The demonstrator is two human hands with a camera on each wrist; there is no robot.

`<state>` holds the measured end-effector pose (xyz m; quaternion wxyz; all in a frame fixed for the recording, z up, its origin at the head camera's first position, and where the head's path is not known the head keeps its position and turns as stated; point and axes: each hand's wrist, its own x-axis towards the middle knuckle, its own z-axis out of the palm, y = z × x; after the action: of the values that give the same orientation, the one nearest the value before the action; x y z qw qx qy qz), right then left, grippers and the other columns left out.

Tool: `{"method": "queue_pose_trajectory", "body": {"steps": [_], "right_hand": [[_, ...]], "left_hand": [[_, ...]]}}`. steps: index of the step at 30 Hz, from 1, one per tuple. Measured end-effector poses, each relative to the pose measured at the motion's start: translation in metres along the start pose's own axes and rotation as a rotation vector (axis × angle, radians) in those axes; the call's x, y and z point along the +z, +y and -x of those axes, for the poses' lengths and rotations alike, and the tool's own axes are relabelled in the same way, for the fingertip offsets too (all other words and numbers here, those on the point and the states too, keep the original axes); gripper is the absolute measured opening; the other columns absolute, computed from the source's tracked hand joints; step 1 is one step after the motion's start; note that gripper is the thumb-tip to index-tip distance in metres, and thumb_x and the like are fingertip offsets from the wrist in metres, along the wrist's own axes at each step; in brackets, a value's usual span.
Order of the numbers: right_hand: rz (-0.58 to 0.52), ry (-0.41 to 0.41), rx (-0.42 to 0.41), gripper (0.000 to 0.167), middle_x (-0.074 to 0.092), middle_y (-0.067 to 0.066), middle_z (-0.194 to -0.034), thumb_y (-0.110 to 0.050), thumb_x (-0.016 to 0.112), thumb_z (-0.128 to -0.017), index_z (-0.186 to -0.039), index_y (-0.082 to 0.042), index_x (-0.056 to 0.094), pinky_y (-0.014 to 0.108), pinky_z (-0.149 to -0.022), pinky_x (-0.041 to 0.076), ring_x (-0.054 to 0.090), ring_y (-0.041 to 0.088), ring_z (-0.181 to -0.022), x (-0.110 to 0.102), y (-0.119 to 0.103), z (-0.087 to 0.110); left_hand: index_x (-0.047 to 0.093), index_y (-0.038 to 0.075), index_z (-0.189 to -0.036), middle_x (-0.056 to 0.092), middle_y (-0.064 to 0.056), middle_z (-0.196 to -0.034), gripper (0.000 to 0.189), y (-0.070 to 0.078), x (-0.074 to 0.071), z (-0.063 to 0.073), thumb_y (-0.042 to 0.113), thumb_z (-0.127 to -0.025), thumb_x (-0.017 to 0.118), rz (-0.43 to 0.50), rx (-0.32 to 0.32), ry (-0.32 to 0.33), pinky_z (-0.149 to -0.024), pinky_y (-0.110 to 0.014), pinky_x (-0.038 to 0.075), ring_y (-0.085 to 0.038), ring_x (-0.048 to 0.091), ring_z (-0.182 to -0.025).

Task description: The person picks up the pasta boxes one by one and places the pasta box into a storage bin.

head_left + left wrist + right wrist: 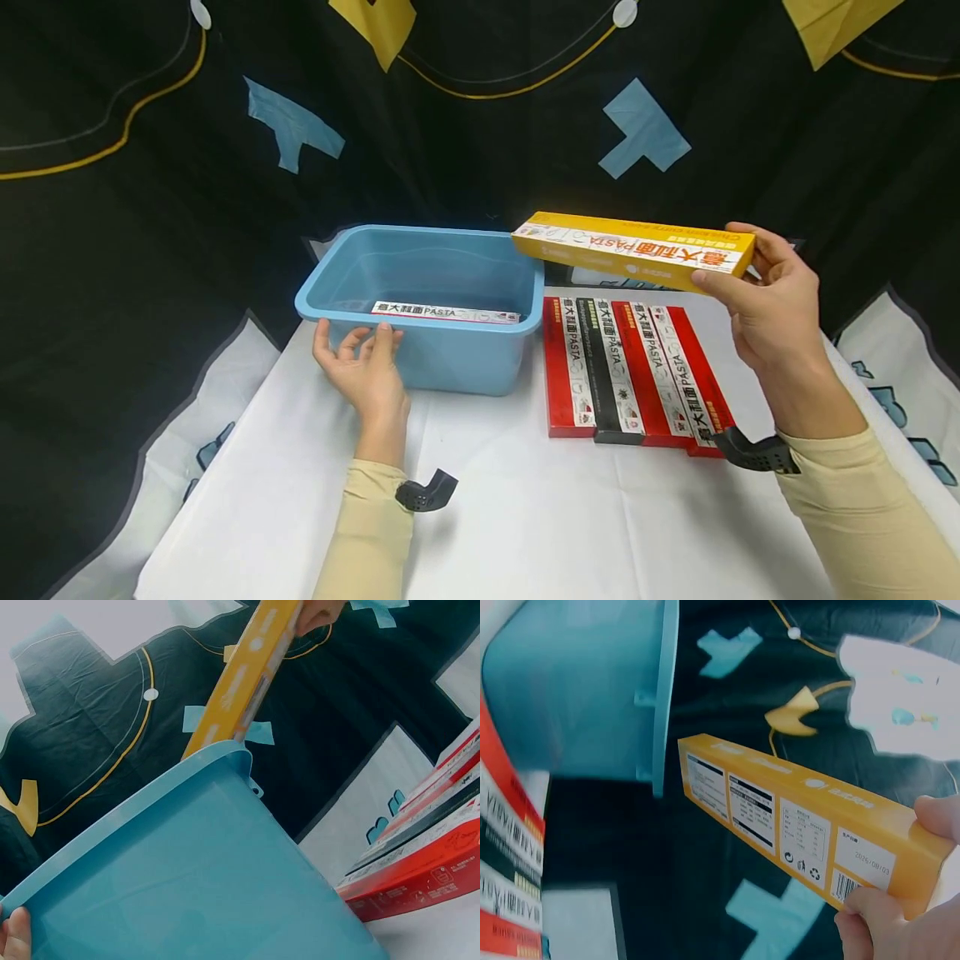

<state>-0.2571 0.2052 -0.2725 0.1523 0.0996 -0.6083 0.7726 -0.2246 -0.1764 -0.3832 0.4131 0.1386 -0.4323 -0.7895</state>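
Note:
A yellow pasta box (637,248) is held up at its right end by my right hand (780,304), thumb on the near side and fingers behind. Its left end reaches over the right rim of a blue plastic bin (465,358); the right wrist view shows the label panels on another side of the box (802,829). With my left hand (367,367) I hold the bin's front rim near its left corner. The left wrist view shows only a bit of that hand (16,934) at the rim. Inside the bin lies a pasta box (446,312), mostly hidden by the front wall.
Right of the bin, several red pasta boxes (570,421) and a black one (611,392) lie side by side on the white-covered table (525,517). A dark printed curtain (480,150) hangs behind.

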Motion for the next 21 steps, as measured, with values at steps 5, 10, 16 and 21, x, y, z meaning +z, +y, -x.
{"method": "queue_pose_trajectory", "body": {"steps": [5,10,16,21], "right_hand": [[0.010,-0.098,0.058,0.066,0.041,0.012,-0.138,0.001,0.080,-0.078,-0.136,-0.009,0.050,0.028,-0.087,0.055,0.041,0.031,-0.122,0.026,0.009,-0.007],[0.066,-0.153,0.095,0.065,0.043,0.011,-0.138,-0.004,0.080,-0.079,-0.136,-0.012,0.049,0.026,-0.084,0.056,0.042,0.031,-0.120,0.047,0.026,-0.012],[0.175,-0.202,0.123,0.064,0.044,0.008,-0.138,-0.006,0.080,-0.081,-0.136,-0.014,0.049,0.026,-0.084,0.057,0.044,0.031,-0.120,0.072,0.047,-0.018],[0.223,-0.237,0.174,0.066,0.045,0.005,-0.137,-0.004,0.080,-0.079,-0.136,-0.014,0.049,0.033,-0.086,0.057,0.046,0.030,-0.119,0.093,0.062,-0.022]], "left_hand": [[0.025,0.030,-0.146,0.044,-0.012,-0.114,0.081,0.000,-0.001,0.001,0.003,-0.086,0.073,-0.020,0.001,0.000,-0.087,-0.039,0.057,-0.028,0.062,-0.093],[0.025,0.030,-0.146,0.044,-0.013,-0.114,0.080,-0.002,0.000,0.002,0.004,-0.087,0.073,-0.015,-0.002,-0.006,-0.087,-0.039,0.057,-0.029,0.063,-0.093],[0.025,0.030,-0.145,0.045,-0.012,-0.114,0.080,-0.003,0.001,0.002,0.004,-0.087,0.073,-0.018,-0.002,0.002,-0.086,-0.039,0.057,-0.029,0.063,-0.093],[0.025,0.030,-0.145,0.045,-0.013,-0.114,0.080,-0.001,-0.001,0.000,0.004,-0.086,0.073,-0.017,-0.004,0.008,-0.087,-0.039,0.057,-0.029,0.062,-0.095]]}}
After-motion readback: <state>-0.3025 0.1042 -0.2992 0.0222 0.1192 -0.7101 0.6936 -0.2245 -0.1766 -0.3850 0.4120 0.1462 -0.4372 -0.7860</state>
